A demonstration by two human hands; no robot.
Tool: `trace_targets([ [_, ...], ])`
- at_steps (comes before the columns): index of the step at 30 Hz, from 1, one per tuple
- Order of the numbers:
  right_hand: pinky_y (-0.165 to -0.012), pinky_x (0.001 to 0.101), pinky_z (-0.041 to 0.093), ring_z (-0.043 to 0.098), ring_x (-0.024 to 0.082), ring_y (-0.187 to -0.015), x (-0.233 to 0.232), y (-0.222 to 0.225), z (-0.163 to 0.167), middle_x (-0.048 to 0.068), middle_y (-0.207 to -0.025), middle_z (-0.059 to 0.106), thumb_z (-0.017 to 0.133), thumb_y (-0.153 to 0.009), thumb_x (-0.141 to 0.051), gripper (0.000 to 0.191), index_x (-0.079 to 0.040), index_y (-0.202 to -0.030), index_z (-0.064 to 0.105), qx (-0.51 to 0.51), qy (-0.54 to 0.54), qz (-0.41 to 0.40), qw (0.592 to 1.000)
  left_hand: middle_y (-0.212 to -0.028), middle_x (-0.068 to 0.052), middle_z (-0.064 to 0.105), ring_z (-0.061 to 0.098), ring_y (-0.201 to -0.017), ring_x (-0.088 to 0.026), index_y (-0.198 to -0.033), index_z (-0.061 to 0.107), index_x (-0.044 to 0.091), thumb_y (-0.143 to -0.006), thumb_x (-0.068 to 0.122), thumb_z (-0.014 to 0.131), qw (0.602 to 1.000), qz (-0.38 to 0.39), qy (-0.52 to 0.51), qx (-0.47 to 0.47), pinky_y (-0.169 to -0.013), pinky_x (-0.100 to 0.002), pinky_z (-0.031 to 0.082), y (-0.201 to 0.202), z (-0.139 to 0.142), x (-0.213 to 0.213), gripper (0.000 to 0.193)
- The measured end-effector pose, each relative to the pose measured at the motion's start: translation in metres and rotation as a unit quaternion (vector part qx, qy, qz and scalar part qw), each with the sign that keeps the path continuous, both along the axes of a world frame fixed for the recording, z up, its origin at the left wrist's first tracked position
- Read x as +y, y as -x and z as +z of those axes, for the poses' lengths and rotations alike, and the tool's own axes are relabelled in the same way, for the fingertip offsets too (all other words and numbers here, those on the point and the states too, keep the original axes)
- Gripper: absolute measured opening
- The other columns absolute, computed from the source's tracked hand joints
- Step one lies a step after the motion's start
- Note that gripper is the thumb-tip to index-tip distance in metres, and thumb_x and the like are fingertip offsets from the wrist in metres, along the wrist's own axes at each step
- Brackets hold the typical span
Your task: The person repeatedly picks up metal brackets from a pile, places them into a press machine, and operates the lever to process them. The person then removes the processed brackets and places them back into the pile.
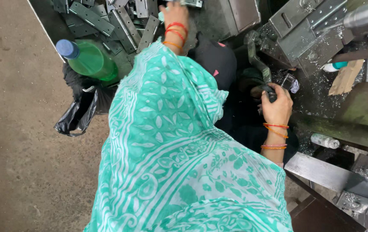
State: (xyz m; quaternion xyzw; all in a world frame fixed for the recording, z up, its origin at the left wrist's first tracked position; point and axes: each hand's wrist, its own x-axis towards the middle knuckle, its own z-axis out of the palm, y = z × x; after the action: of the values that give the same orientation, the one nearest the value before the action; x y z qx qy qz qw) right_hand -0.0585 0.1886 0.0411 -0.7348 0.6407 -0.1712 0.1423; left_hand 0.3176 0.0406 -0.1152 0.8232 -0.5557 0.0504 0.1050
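In the head view, the right hand (277, 107) has its fingers wrapped around the dark machine lever (259, 64). The left hand (174, 15) reaches into the pile of metal hinge plates (119, 19); its finger state cannot be told. A green bottle (90, 59) lies nearby.

Soft, even daylight fills the head view, brightest on the teal patterned cloth (167, 146) and the concrete floor (16, 129). The gap beneath the machine (317, 38) lies in deep shadow, detail lost. Metal shavings glint faintly. Focus is sharp centrally; edges bend slightly.
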Motion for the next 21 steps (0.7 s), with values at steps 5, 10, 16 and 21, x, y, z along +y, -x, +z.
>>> trace_targets([
  [5,-0.094,0.0468,0.053,0.067,0.04,-0.107,-0.003,0.002,-0.004,0.018,-0.118,0.07,0.075,-0.092,-0.022,0.03,-0.009,-0.119,0.074,0.004,0.008,0.01,1.0,-0.106,-0.012,0.067,0.06,-0.104,-0.032,-0.109,0.072,0.008,-0.092,0.012,0.059,1.0,-0.006,-0.012,-0.026,-0.115,-0.06,0.032,-0.018,-0.028,0.021,0.021],
  [10,-0.093,0.0472,0.053,0.067,0.041,-0.107,-0.006,0.002,-0.004,0.018,-0.118,0.07,0.075,-0.092,-0.023,0.03,-0.01,-0.119,0.074,0.011,0.007,0.01,1.0,-0.105,-0.014,0.066,0.059,-0.106,-0.034,-0.109,0.07,0.008,-0.084,0.009,0.063,0.998,-0.057,0.023,0.0,-0.107,-0.053,0.04,0.004,-0.028,0.033,0.025],
  [16,-0.092,0.0471,0.053,0.067,0.04,-0.107,-0.004,0.004,-0.001,0.017,-0.119,0.07,0.075,-0.091,-0.024,0.03,-0.011,-0.119,0.075,0.001,-0.001,-0.004,1.0,-0.117,-0.012,0.062,0.056,-0.11,-0.033,-0.114,0.068,0.012,-0.083,0.007,0.064,0.981,-0.145,0.025,0.123,-0.091,-0.043,0.051,0.052,-0.033,0.056,0.032],
  [21,-0.09,0.047,0.054,0.067,0.04,-0.106,-0.002,0.005,0.003,0.016,-0.12,0.07,0.074,-0.09,-0.025,0.03,-0.013,-0.118,0.074,-0.004,-0.01,-0.02,1.0,-0.115,-0.011,0.058,0.055,-0.105,-0.032,-0.124,0.067,0.013,-0.087,0.01,0.061,0.984,-0.153,0.072,0.05,-0.083,-0.043,0.05,0.068,-0.024,0.057,0.038],
])
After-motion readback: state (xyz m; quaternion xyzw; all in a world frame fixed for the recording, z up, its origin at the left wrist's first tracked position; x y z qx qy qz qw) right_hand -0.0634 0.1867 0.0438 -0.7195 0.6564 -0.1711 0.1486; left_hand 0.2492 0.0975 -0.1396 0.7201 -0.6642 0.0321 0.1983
